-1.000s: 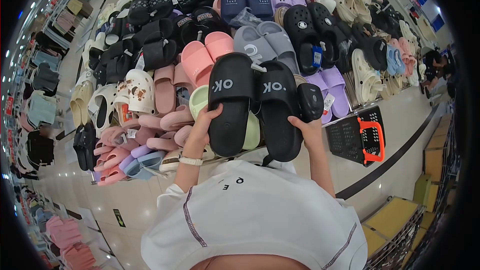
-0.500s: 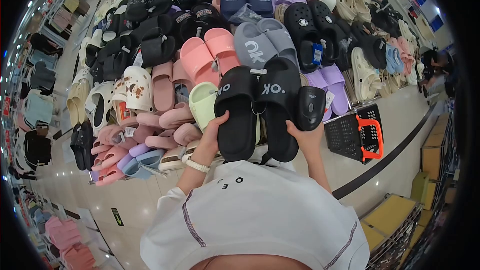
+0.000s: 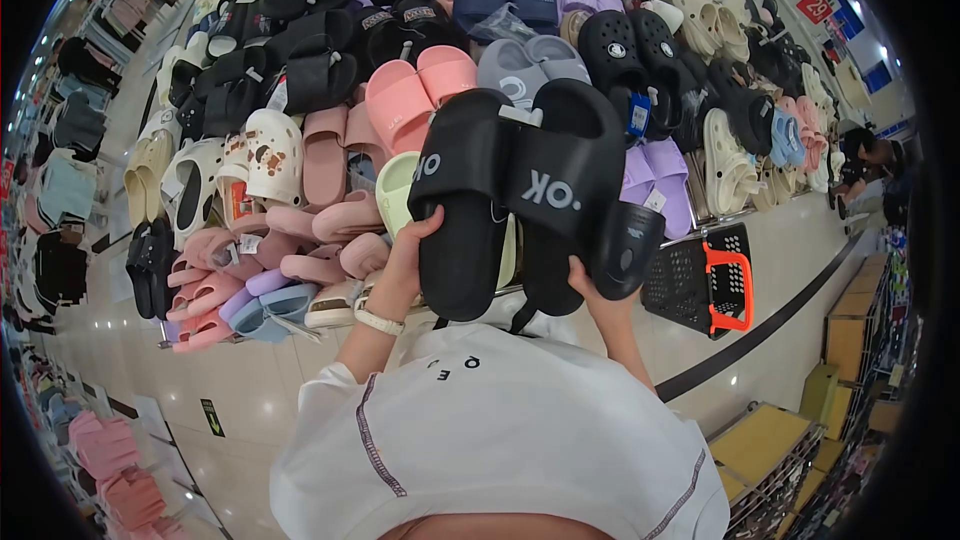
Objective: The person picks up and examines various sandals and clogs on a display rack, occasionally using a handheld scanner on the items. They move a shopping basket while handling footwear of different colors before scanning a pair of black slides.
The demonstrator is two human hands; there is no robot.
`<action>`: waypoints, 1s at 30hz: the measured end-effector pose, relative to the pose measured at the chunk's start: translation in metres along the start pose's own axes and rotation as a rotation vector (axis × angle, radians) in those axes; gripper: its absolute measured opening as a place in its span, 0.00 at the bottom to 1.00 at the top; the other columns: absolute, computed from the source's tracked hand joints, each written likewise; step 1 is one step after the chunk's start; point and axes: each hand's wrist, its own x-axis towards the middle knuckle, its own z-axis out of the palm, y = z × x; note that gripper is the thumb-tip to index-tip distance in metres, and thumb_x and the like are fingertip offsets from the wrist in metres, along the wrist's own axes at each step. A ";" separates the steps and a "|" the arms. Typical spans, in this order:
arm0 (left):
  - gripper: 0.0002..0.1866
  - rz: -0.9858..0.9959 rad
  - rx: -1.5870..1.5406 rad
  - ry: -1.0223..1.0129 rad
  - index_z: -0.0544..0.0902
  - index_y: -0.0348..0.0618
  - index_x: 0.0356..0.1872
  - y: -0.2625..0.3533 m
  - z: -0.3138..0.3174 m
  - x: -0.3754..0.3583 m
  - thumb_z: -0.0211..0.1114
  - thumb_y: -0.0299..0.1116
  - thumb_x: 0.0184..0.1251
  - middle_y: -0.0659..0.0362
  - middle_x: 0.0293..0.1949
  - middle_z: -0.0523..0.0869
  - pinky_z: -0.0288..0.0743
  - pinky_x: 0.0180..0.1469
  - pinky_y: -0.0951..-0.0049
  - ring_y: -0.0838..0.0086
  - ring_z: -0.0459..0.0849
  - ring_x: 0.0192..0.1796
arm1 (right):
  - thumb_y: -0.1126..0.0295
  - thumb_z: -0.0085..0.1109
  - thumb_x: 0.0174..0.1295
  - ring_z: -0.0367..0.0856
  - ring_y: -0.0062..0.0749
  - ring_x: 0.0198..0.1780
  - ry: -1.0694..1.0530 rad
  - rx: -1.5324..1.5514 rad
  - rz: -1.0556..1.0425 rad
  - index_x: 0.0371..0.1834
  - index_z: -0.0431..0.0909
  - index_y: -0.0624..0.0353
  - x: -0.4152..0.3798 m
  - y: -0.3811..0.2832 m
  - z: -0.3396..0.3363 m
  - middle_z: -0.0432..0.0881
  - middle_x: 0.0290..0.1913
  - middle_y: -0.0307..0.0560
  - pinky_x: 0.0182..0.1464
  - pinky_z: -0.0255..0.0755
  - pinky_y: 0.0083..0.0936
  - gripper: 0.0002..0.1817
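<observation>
A pair of black slides (image 3: 462,240) with white "OK" lettering is held up before my chest, joined by a tag at the straps. My left hand (image 3: 405,250) grips the outer edge of the left slide, thumb on its footbed. Fingers of my right hand (image 3: 600,295) close on the right slide's edge, and a small black device (image 3: 628,248) sits against that hand. Behind the slides are pink slides (image 3: 415,95), grey slides (image 3: 530,65) and a pale green slide (image 3: 398,180).
Many shoes, among them white clogs (image 3: 273,155) and black clogs (image 3: 625,55), cover the display. A black basket with an orange handle (image 3: 742,290) stands on the floor (image 3: 280,390) at right. Boxes (image 3: 760,440) are lower right; a person (image 3: 868,165) is far right.
The black slides are raised closer and tilted, the right one turned more. Both hands still hold them, and the whole view has shifted slightly.
</observation>
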 end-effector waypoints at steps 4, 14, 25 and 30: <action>0.20 -0.026 -0.067 -0.051 0.73 0.35 0.47 -0.001 0.001 -0.006 0.60 0.37 0.58 0.52 0.42 0.80 0.76 0.46 0.68 0.65 0.81 0.41 | 0.71 0.67 0.39 0.75 0.31 0.42 -0.048 0.340 0.286 0.46 0.71 0.65 -0.007 0.002 -0.008 0.75 0.41 0.45 0.47 0.68 0.25 0.27; 0.21 0.021 -0.173 -0.049 0.72 0.32 0.47 -0.027 -0.016 0.000 0.61 0.36 0.56 0.50 0.42 0.80 0.75 0.47 0.67 0.64 0.80 0.43 | 0.75 0.64 0.38 0.70 0.30 0.48 -0.036 0.913 0.656 0.48 0.67 0.63 -0.016 0.022 0.009 0.71 0.45 0.44 0.52 0.65 0.26 0.28; 0.19 0.135 -0.153 0.040 0.70 0.36 0.49 -0.032 -0.001 0.002 0.60 0.34 0.58 0.53 0.41 0.79 0.76 0.43 0.69 0.66 0.80 0.40 | 0.79 0.58 0.40 0.71 0.27 0.42 0.063 1.208 1.021 0.40 0.65 0.58 -0.012 0.016 0.028 0.68 0.38 0.41 0.46 0.68 0.23 0.21; 0.17 0.232 0.210 0.148 0.71 0.37 0.45 -0.022 -0.021 0.029 0.61 0.33 0.57 0.55 0.37 0.79 0.73 0.43 0.75 0.71 0.78 0.38 | 0.81 0.60 0.41 0.70 0.28 0.44 0.081 1.017 1.046 0.48 0.65 0.61 -0.017 0.015 0.032 0.69 0.42 0.42 0.48 0.67 0.24 0.26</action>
